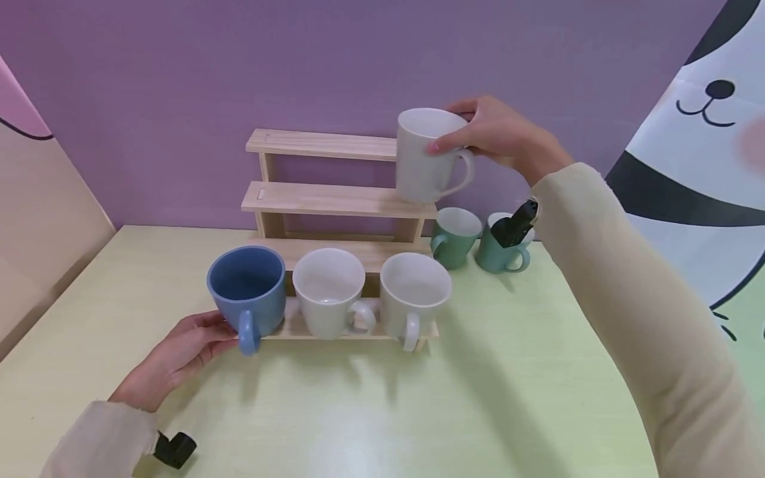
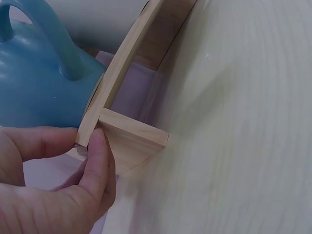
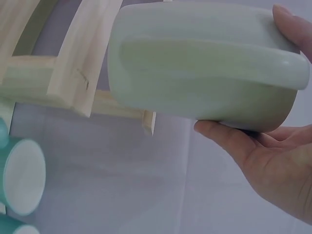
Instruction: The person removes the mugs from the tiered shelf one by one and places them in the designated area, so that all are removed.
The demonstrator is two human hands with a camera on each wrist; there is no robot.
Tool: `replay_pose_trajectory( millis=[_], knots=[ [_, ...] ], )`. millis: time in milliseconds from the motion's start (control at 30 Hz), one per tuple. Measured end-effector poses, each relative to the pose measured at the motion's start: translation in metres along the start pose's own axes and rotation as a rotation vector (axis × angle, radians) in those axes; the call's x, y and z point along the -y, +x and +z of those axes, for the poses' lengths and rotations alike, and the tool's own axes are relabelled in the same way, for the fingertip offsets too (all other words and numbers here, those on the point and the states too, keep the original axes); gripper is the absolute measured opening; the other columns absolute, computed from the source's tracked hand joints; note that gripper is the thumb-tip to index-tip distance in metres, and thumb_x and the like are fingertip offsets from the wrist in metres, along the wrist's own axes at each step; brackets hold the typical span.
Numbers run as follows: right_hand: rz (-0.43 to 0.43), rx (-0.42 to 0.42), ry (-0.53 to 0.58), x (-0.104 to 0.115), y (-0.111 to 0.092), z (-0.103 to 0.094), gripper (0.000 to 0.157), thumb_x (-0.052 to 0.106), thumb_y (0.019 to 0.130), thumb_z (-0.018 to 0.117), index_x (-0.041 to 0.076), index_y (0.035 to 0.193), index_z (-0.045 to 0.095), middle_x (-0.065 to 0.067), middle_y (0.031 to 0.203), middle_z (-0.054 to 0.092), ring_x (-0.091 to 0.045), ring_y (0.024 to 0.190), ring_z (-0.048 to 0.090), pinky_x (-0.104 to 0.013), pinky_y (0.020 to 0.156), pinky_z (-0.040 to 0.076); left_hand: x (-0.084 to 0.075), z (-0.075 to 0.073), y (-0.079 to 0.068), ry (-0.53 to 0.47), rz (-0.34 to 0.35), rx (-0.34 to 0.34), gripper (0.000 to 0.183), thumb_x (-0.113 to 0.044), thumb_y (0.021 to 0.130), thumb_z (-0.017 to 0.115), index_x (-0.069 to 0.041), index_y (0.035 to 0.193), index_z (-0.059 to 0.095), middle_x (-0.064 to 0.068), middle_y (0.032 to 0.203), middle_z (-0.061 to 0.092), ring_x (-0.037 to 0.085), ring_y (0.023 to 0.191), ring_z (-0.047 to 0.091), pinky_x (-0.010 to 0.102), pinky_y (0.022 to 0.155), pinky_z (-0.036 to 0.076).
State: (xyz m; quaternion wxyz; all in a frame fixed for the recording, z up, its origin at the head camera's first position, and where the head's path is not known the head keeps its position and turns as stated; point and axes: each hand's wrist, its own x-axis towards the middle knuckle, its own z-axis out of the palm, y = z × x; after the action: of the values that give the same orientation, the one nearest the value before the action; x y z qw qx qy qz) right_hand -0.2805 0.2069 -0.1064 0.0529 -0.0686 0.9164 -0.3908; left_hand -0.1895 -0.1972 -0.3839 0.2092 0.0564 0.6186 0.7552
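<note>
My right hand (image 1: 499, 136) holds a white mug (image 1: 415, 166) near its rim, thumb on one side and fingers on the other. The mug is upright in front of the shelf's upper right end, its handle to the right. My left hand (image 1: 182, 355) pinches the left end of the lowest step of a wooden tiered shelf (image 1: 323, 197). In the left wrist view the thumb lies above the board (image 2: 90, 117) and the fingers below. A blue mug (image 1: 254, 299), a white mug (image 1: 325, 302) and another white mug (image 1: 409, 295) stand on that lowest step.
Two green mugs with white insides, one (image 1: 454, 242) beside the shelf and one (image 1: 499, 259) farther right, stand on the pale table (image 1: 538, 372). A purple wall (image 1: 335, 60) rises behind the shelf. A cartoon panel (image 1: 705, 153) is at the right.
</note>
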Motion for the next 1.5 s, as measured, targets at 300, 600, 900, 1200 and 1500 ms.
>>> replay_pose_trajectory(
  millis=[300, 600, 900, 1200, 1500],
  knots=[
    [0.004, -0.004, -0.032, -0.020, -0.005, -0.010, 0.078, 0.027, 0.079, 0.077, 0.006, 0.143, 0.037, -0.003, 0.126, 0.049, -0.018, 0.108, 0.049, -0.027, 0.095, 0.051, 0.000, -0.002, -0.006, -0.003, 0.020, 0.000, 0.031, 0.007, 0.092, 0.049, 0.005, 0.123, 0.049, -0.002, 0.102, 0.060, 0.009, 0.088, 0.067, 0.021, 0.083, 0.056],
    [0.039, -0.011, -0.053, -0.050, -0.016, -0.024, 0.083, 0.029, 0.081, 0.075, 0.006, 0.147, 0.031, -0.007, 0.135, 0.044, -0.020, 0.111, 0.047, -0.026, 0.095, 0.050, -0.004, 0.003, -0.001, 0.079, 0.012, -0.007, 0.044, 0.002, 0.093, 0.050, 0.015, 0.133, 0.036, -0.002, 0.106, 0.057, 0.008, 0.091, 0.065, 0.020, 0.086, 0.055],
    [0.068, -0.015, -0.047, -0.076, -0.027, -0.026, 0.084, 0.029, 0.082, 0.074, 0.007, 0.149, 0.028, -0.010, 0.140, 0.042, -0.020, 0.113, 0.046, -0.017, 0.085, 0.050, -0.003, 0.005, 0.000, 0.088, -0.002, -0.006, 0.030, 0.003, 0.092, 0.050, 0.008, 0.122, 0.048, -0.002, 0.100, 0.059, 0.009, 0.086, 0.066, 0.021, 0.084, 0.056],
    [0.043, -0.042, -0.046, -0.090, -0.029, -0.026, 0.079, 0.024, 0.080, 0.077, 0.006, 0.144, 0.035, -0.006, 0.130, 0.050, -0.016, 0.106, 0.050, -0.015, 0.079, 0.050, -0.002, 0.006, 0.000, 0.091, 0.000, -0.005, 0.035, 0.002, 0.093, 0.050, 0.013, 0.126, 0.044, -0.002, 0.100, 0.059, 0.009, 0.086, 0.066, 0.021, 0.085, 0.056],
    [0.045, -0.065, -0.086, -0.113, -0.035, -0.016, 0.079, 0.026, 0.081, 0.076, 0.006, 0.144, 0.034, -0.015, 0.139, 0.044, -0.025, 0.114, 0.047, -0.029, 0.091, 0.048, -0.001, 0.006, 0.000, 0.088, -0.002, -0.003, 0.041, 0.002, 0.093, 0.051, 0.015, 0.130, 0.040, -0.002, 0.101, 0.060, 0.009, 0.087, 0.066, 0.022, 0.085, 0.056]
  ],
)
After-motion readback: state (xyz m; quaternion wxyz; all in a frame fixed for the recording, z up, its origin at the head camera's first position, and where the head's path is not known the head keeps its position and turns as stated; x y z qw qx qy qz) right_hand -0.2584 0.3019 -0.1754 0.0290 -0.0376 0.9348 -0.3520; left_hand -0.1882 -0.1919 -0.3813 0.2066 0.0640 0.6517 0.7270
